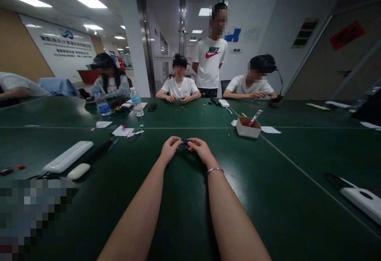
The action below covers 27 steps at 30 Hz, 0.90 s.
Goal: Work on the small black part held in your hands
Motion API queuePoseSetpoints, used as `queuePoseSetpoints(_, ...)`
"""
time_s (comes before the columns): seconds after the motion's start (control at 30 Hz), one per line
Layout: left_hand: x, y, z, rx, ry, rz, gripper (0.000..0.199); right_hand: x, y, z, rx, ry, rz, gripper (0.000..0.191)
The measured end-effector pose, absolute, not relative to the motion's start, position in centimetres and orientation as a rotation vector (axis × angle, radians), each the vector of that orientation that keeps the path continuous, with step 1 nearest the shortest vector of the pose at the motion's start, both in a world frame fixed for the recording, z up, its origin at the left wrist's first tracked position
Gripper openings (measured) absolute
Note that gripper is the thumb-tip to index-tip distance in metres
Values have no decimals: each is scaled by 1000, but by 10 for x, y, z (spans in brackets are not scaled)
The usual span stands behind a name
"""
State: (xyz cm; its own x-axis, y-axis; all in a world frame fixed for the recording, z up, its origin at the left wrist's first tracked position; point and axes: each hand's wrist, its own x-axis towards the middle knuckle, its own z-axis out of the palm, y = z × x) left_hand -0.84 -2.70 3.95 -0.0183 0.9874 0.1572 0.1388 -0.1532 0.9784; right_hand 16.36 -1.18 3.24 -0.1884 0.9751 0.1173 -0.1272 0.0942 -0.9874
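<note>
Both arms reach forward over the dark green table (pixel 184 197). Between the fingertips of my two hands is a small black object with a silvery end (pixel 185 142), shaped somewhat like a USB stick; its details are too small to make out. My left hand (pixel 170 148) pinches the silvery end. On the black end, the fingers of my right hand (pixel 200 148) are closed, and a bangle (pixel 214 170) circles that wrist. The fingers partly hide the object, which is held just above the tabletop.
At left lie a white power bank (pixel 70 157), a white oval case (pixel 79 171) and a dark pen-like tool (pixel 112 145). Paper scraps (pixel 122 131) and water bottles (pixel 136 103) are farther off. A small cardboard box (pixel 248 130) stands right. Several people are across the table.
</note>
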Motion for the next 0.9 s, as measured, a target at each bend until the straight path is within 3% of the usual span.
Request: queuePoseSetpoints(0.9,-8,-26,39,1404,1283,1261,31,164,-12,32,-955,-1330,1306,36)
